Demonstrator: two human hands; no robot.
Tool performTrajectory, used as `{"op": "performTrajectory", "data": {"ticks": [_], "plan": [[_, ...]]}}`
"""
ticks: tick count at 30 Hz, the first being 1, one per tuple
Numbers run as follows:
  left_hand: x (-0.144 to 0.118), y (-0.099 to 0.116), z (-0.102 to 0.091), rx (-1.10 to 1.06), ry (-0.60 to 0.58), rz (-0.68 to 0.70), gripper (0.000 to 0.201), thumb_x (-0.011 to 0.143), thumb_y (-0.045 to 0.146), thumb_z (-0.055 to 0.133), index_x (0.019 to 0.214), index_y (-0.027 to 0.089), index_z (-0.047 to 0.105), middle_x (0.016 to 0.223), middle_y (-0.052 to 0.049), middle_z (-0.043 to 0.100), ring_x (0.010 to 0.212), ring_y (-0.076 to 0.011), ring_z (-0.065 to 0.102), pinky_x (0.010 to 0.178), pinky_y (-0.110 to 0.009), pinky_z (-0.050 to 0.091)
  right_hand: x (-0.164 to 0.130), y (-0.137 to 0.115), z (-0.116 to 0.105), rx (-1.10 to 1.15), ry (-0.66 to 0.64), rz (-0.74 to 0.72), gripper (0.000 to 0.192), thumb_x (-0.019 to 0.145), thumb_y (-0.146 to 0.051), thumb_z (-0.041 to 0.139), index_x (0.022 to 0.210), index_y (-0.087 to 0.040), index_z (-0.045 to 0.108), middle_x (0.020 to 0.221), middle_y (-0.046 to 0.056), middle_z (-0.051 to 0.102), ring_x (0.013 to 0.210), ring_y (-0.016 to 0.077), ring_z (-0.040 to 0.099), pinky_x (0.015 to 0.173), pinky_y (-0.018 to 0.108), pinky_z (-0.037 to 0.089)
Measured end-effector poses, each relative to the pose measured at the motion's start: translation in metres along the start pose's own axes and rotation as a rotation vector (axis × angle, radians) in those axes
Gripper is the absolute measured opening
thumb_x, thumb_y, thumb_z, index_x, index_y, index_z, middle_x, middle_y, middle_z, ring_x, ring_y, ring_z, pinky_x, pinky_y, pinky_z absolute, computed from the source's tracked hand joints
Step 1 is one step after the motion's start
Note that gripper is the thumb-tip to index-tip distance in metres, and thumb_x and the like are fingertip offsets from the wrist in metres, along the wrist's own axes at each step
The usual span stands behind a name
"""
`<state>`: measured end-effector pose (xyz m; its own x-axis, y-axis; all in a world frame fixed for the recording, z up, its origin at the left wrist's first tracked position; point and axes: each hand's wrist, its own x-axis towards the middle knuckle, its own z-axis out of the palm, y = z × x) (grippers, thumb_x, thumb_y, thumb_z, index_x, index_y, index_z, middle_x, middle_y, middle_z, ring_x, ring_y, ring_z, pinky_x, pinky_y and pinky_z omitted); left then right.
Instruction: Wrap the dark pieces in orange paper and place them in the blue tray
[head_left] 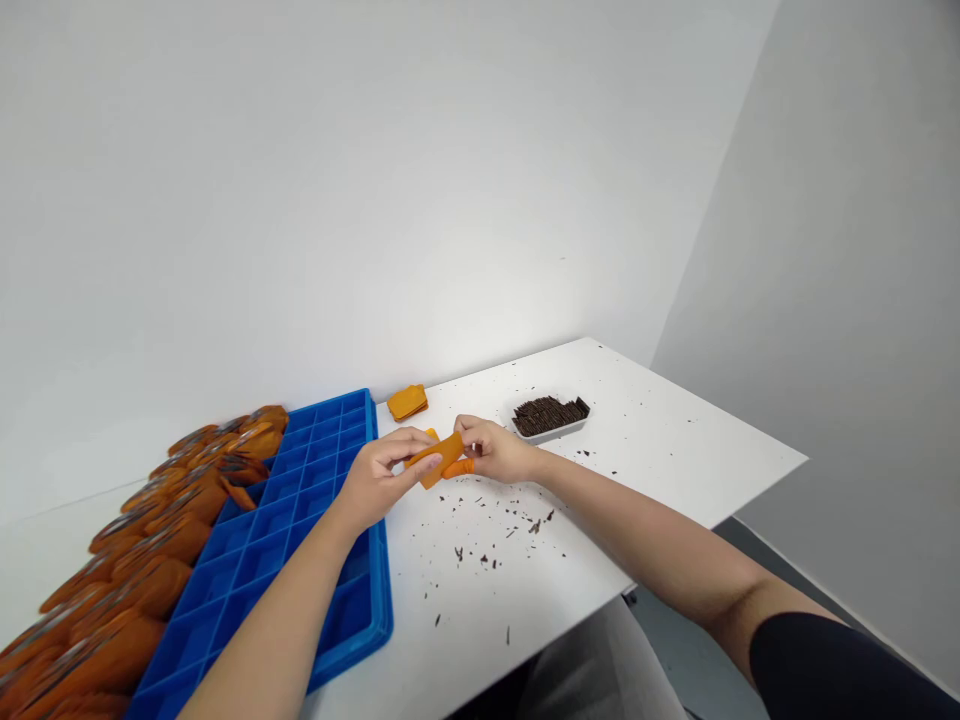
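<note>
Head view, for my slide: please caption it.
Left hand holds an orange sheet, right hand at its edge, beside a blue tray; dark strips fill a dish.

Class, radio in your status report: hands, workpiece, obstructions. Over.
Left hand gripping orange sheet. Right hand at its edge. Dark scraps scattered on white table, apparently not blocking either hand.

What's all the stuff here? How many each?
table: 1, white, centre
big tray: 1, blue, left
pieces: many, orange, far left
stack: 1, orange, back edge
small tray: 1, pale, right
strips: many, dark brown, small tray
crumbs: many, dark, table
sheet: 1 or more, orange, centre
orange tip: 1, orange, centre
walls: 2, pale, behind, right
floor: 1, grey, below
trousers: 1, grey, bottom
sleeve: 1, black, right
left hand: 1, holding sheet
right hand: 1, at sheet
</note>
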<state>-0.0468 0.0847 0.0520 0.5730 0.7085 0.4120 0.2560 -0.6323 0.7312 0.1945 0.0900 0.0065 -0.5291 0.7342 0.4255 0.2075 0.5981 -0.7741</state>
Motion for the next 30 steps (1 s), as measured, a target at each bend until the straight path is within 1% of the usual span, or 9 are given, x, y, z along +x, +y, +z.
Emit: {"op": "performTrajectory", "data": {"ticks": [6,8,12,14,17,20,22,25,30], "plan": [[0.000,-0.003,0.002,0.021,-0.036,-0.021,0.018,0.094,0.042,0.074,0.095,0.029,0.086,0.098,-0.007,0.079,0.094,-0.0244,0.073,0.087,-0.039,0.062,0.000,-0.002,-0.002,-0.082,-0.062,0.054,0.026,0.091,-0.043,0.079,0.091,-0.019,0.069,0.091,-0.001,0.046,0.072,0.0110,0.046,0.066,0.026,0.045],[0.000,-0.007,0.004,0.021,0.003,-0.003,0.013,0.090,0.041,0.080,0.093,0.030,0.086,0.101,-0.007,0.080,0.105,-0.0267,0.074,0.096,-0.043,0.061,-0.001,-0.004,-0.007,-0.139,-0.072,0.029,0.024,0.090,-0.041,0.080,0.097,-0.020,0.070,0.090,-0.001,0.048,0.075,0.0119,0.049,0.069,0.026,0.046],[0.000,-0.014,0.010,-0.033,0.135,0.013,0.013,0.081,0.037,0.088,0.080,0.027,0.081,0.091,-0.007,0.079,0.114,-0.0300,0.073,0.102,-0.049,0.059,-0.001,-0.017,-0.033,-0.218,-0.055,-0.011,0.039,0.087,-0.048,0.081,0.113,-0.022,0.070,0.097,0.001,0.056,0.076,0.0128,0.054,0.068,0.026,0.048],[0.001,-0.016,0.011,-0.048,0.201,0.015,0.023,0.080,0.038,0.088,0.070,0.024,0.073,0.084,-0.006,0.075,0.112,-0.0309,0.073,0.100,-0.050,0.059,0.002,-0.026,-0.055,-0.340,-0.016,0.072,0.043,0.090,-0.053,0.076,0.120,-0.023,0.070,0.103,0.004,0.063,0.073,0.0129,0.055,0.068,0.028,0.048],[0.002,-0.019,0.010,-0.017,0.241,0.016,0.034,0.083,0.038,0.085,0.065,0.022,0.061,0.087,-0.006,0.071,0.111,-0.0293,0.072,0.100,-0.050,0.058,0.013,-0.037,-0.096,-0.659,0.051,0.305,0.043,0.095,-0.055,0.068,0.125,-0.024,0.072,0.105,0.007,0.071,0.080,0.0177,0.061,0.072,0.032,0.047],[0.003,-0.020,0.008,0.020,0.217,0.007,0.031,0.088,0.036,0.080,0.068,0.021,0.060,0.110,-0.008,0.072,0.120,-0.0275,0.068,0.106,-0.051,0.055,0.027,-0.043,-0.134,-0.887,-0.102,0.605,0.041,0.092,-0.054,0.071,0.115,-0.021,0.079,0.107,0.011,0.075,0.089,0.0244,0.067,0.077,0.036,0.048],[0.002,-0.021,0.009,-0.002,0.201,-0.009,0.030,0.089,0.036,0.078,0.070,0.021,0.060,0.119,-0.009,0.071,0.126,-0.0279,0.066,0.106,-0.050,0.055,0.035,-0.043,-0.149,-0.931,-0.230,0.737,0.037,0.087,-0.052,0.077,0.107,-0.021,0.081,0.110,0.012,0.077,0.093,0.0271,0.069,0.078,0.037,0.049],[0.001,-0.022,0.011,-0.073,0.174,-0.050,0.030,0.090,0.039,0.077,0.073,0.021,0.060,0.122,-0.010,0.072,0.127,-0.0281,0.066,0.098,-0.046,0.060,0.043,-0.038,-0.150,-0.925,-0.330,0.802,0.037,0.079,-0.053,0.084,0.101,-0.023,0.082,0.109,0.010,0.078,0.094,0.0274,0.071,0.076,0.036,0.051],[0.000,-0.024,0.014,-0.134,0.163,-0.155,0.030,0.089,0.042,0.078,0.076,0.021,0.062,0.123,-0.011,0.076,0.123,-0.0278,0.069,0.099,-0.047,0.061,0.048,-0.022,-0.131,-1.019,-0.365,0.926,0.056,0.057,-0.061,0.095,0.092,-0.019,0.080,0.100,0.013,0.078,0.092,0.0328,0.072,0.075,0.039,0.053]]}}
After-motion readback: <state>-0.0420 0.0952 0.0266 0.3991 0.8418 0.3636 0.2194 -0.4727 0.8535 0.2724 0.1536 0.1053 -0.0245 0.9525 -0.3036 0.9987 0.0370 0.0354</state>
